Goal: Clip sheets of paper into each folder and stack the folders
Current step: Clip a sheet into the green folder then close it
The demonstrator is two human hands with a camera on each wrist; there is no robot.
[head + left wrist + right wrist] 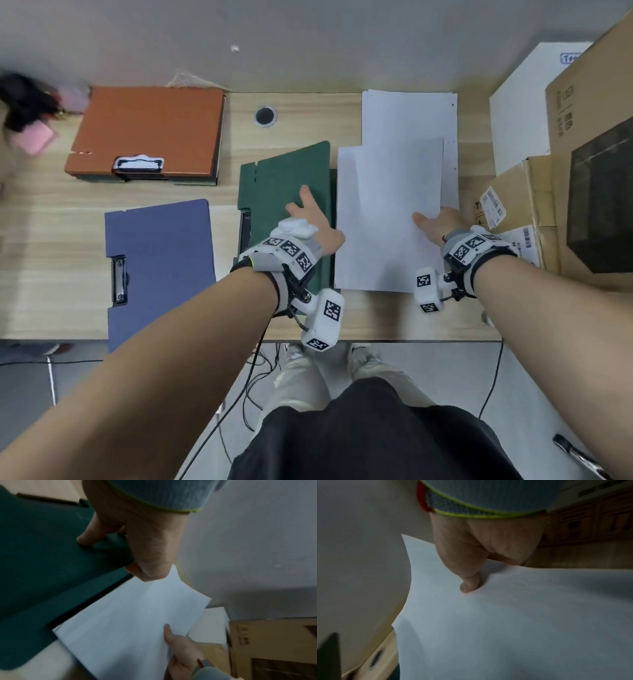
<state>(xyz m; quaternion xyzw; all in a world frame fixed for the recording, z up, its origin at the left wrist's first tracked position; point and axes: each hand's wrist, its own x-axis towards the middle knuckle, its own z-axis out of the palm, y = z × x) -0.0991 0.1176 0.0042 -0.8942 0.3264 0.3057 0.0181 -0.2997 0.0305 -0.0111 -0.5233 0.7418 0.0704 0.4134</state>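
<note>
right hand (436, 222): nearest you; thumb on top of the sheets (387, 212), fingers hidden underneath, so a pinch at the right edge.
left hand (313, 222): fingers spread flat on the green folder (284, 178), thumb meeting the sheets' left edge; whether it grips that edge, you cannot tell.
sheets: a thin, light bundle partly over the folder's right half, overlapping the paper stack (411, 113) behind.
handling: floppy and slippery; likely to sag and fan out. hold both side edges, keep them squared.
folder: stiff board; press it flat, as it may slide on the table (308, 113).
stack: orange folder (147, 130) top left; blue folder (157, 257) waits.
</note>
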